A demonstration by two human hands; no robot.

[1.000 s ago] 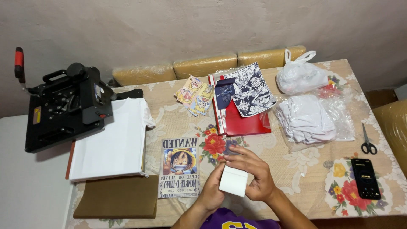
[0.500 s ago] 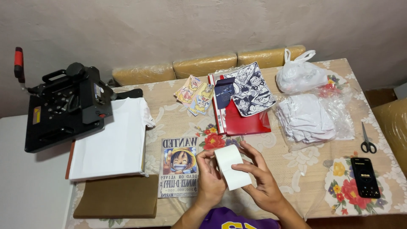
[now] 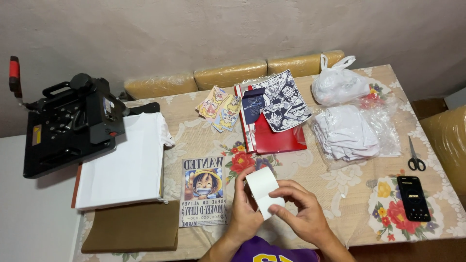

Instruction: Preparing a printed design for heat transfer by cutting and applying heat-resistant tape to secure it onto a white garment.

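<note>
Both hands meet at the near edge of the table [image 3: 194, 136], just above the person's purple top, and share one small white sheet [image 3: 264, 191]. The left hand [image 3: 245, 213] curls around its left edge, thumb and fingers closed on it from behind, while the right hand [image 3: 301, 216] pinches the lower right corner between thumb and forefinger, the other fingers loosely bent. The sheet stands tilted up off the cloth, likely so its face can be looked over or a layer picked at (which of the two cannot be told).

Just left of the hands a cartoon poster print [image 3: 204, 191] lies flat, within easy reach. Farther left a white garment [image 3: 124, 162] is spread smooth on the bed of a black heat press [image 3: 68, 123], whose lid stands open, and a brown sheet [image 3: 133, 227] lies near it. At the far side sit small printed cards [image 3: 219, 109], a black-and-white print [image 3: 281, 99] on a red folder [image 3: 274, 138], a tied white bag [image 3: 340, 85], and folded white cloths in clear plastic [image 3: 349, 133]. Scissors [image 3: 415, 157] and a phone [image 3: 413, 198] are parked at the right, out of the working area.
</note>
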